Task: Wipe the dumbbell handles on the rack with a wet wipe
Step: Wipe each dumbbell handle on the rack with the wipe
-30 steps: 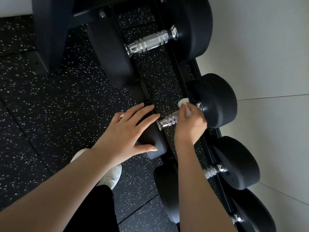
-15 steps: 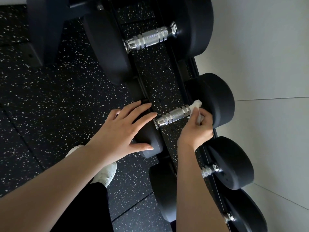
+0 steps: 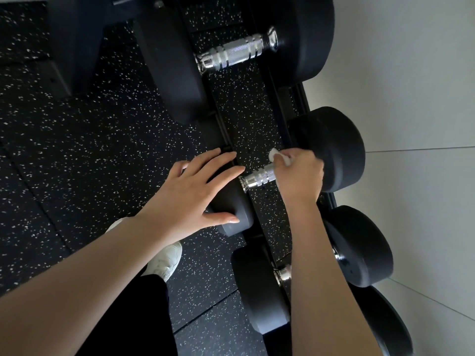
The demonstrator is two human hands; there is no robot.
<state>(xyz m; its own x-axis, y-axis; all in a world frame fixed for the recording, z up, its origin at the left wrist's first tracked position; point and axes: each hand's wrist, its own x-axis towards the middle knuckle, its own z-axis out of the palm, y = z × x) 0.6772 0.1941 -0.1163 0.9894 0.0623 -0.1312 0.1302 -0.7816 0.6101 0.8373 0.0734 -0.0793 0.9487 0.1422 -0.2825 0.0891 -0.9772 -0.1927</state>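
Note:
Black dumbbells with chrome handles lie in a row on a low black rack [image 3: 298, 98]. My right hand [image 3: 299, 177] curls around the far half of the middle dumbbell's chrome handle [image 3: 259, 178], gripping a white wet wipe [image 3: 279, 156] against it; a corner of the wipe sticks out above my fingers. My left hand [image 3: 192, 194] rests flat with straight fingers on that dumbbell's near black head [image 3: 235, 206]. Its far head [image 3: 336, 150] shows behind my right hand. A larger dumbbell's bare handle [image 3: 235, 52] lies farther up the rack.
A smaller dumbbell [image 3: 359, 247] lies under my right forearm, its handle mostly hidden. A pale wall [image 3: 411, 98] runs close behind the rack. The speckled black rubber floor [image 3: 90, 150] spreads to the left, with my white shoe [image 3: 164, 260] on it. A dark rack post [image 3: 74, 42] stands upper left.
My right hand slid with the wipe from the handle's far end back toward the middle, covering more of the chrome. My left hand stayed on the near head.

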